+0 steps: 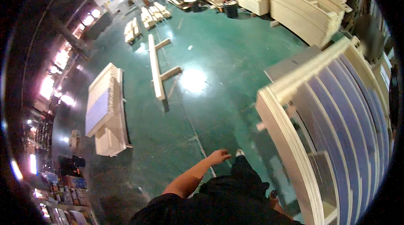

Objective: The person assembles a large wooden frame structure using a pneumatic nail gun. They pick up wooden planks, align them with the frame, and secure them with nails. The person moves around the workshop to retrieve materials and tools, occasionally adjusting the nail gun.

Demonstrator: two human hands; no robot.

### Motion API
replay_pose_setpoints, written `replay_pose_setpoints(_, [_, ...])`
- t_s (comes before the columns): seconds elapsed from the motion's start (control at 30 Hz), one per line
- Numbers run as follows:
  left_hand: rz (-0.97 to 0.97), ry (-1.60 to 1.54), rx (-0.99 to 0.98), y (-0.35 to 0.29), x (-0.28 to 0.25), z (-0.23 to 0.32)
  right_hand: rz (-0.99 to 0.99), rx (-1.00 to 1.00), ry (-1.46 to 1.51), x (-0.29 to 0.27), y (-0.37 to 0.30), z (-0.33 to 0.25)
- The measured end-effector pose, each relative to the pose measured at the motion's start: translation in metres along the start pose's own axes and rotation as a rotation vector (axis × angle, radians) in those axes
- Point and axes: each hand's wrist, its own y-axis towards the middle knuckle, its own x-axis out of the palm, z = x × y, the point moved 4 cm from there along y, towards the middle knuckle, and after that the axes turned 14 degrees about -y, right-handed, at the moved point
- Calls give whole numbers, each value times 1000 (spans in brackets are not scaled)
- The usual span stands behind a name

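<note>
Loosely bent, bare left hand [219, 157] looks empty, maybe out for balance | right hand [274, 202] apart, mostly hidden, can't tell its grip | big pale wooden frame with purple-blue strips [289, 134], right of both hands, maybe for easy reach | long pale wooden beam [154, 69] ahead of both, lying low

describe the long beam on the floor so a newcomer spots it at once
Left of the large purple-striped wooden piece, look across the green floor. A long pale beam lies there. Unlike the planks grouped beyond, it has two short crosspieces jutting from its right side.
</note>
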Motion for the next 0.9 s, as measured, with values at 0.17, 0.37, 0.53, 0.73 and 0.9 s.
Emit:
replay_pose_setpoints(0.17, [-77, 188, -745, -53, -158, -161, 53, -138, 35, -41, 62, -202])
replay_pose_setpoints(0.37, [-71, 208, -846, 49, -267, -121, 197, -105, 218, -52, 96, -319])
replay_pose_setpoints(0.53, [-332, 556, -591, 177, -347, -73, 308, 84, 400, 37, 73, -307])
replay_pose_setpoints(0.73, [-796, 1476, 165, 400, -427, 26, 423, 290, 735, 158, 53, -334])
replay_pose_setpoints(0.9, [-50, 119, -223, 652, -477, 203, 410, 417, 936, 174, 36, -429])
